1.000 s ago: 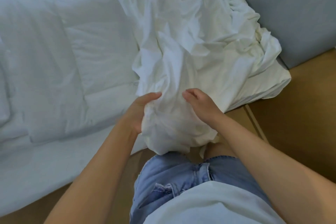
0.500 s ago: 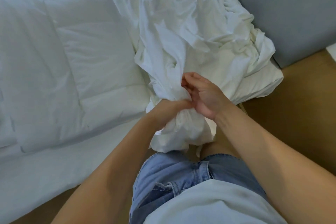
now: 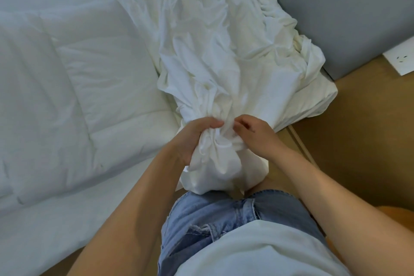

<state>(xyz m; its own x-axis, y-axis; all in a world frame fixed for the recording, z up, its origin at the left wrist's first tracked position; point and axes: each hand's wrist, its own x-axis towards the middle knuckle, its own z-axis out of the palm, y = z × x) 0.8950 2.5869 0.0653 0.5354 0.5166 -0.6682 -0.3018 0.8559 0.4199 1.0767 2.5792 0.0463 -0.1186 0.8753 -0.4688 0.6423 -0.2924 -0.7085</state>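
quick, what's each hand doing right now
left hand: closed, gripping the bunched sheet
right hand: closed, pinching the sheet

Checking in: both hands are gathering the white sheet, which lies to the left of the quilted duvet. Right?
No: in the head view the white sheet lies to the right of the quilted duvet, not the left. The left hand and right hand do both gather it.
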